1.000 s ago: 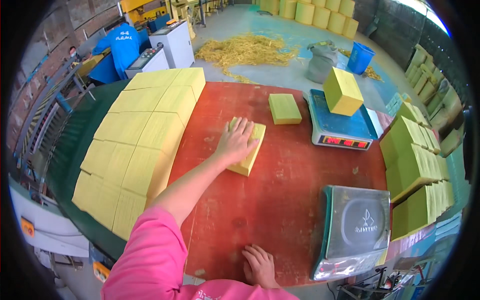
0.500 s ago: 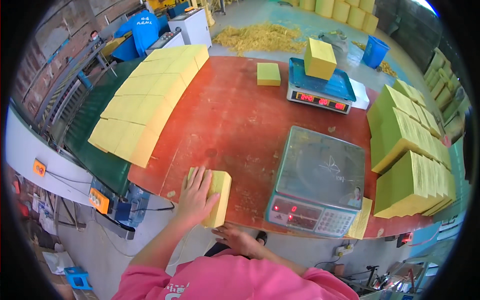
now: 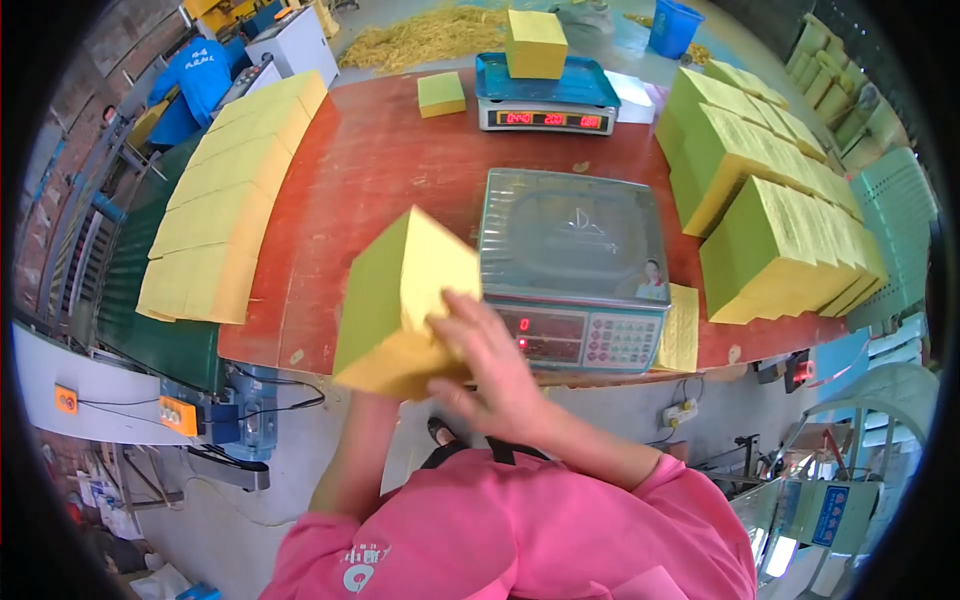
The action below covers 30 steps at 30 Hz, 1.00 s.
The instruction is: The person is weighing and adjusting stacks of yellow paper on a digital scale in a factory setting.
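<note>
A thick block of stacked yellow paper [image 3: 400,300] is held up and tilted over the table's near edge, left of the near scale. My left forearm [image 3: 362,450] rises to its underside, where the block hides the hand and fingers. On the block's right face lie the fingers of my right hand [image 3: 488,365], slightly blurred, with the thumb lower down. Just beyond my right hand is the near weighing scale [image 3: 570,235], its glassy platform bare. A flat yellow stack [image 3: 680,328] is partly tucked beside that scale.
Rows of yellow blocks [image 3: 215,190] line the table's left side; more stacks [image 3: 780,250] stand at the right. A second scale [image 3: 545,115] bears a yellow block [image 3: 536,45] at the far side. A small block [image 3: 441,94] sits beside it. Someone in blue [image 3: 200,78] is far left.
The block has come up off the red table and turned. My left hand has gone from its top to beneath it, and my right hand has risen onto its side. The view has shifted.
</note>
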Motion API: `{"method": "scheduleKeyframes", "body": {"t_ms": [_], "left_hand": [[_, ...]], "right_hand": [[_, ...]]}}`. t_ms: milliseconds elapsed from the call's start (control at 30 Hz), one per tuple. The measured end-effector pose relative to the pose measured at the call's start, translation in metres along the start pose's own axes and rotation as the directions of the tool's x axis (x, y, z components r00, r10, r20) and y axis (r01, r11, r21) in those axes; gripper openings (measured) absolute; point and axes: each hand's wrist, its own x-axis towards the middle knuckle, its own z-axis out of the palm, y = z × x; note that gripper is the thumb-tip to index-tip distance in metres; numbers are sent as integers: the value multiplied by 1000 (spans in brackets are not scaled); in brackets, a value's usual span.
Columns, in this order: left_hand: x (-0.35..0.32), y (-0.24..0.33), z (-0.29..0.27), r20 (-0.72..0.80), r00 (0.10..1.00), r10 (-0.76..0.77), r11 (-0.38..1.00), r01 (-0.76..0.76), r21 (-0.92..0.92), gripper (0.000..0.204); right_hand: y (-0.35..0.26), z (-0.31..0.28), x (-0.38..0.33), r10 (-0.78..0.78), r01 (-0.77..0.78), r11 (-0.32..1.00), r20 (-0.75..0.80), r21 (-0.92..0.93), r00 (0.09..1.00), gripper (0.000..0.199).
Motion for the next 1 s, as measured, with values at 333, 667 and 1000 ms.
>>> {"method": "scheduleKeyframes", "body": {"t_ms": [333, 667, 1000], "left_hand": [[116, -101, 92, 52, 975, -216, 974, 219, -62, 58], [16, 23, 9, -222, 886, -407, 582, 438, 685, 58], [-45, 376, -105, -62, 649, 758, -606, 737, 299, 99]], "right_hand": [[62, -156, 49, 85, -110, 957, -103, -269, 991, 81], [47, -147, 35, 39, 70, 762, 154, -644, 987, 68], [-13, 7, 85, -62, 79, 972, 83, -222, 995, 50]]}}
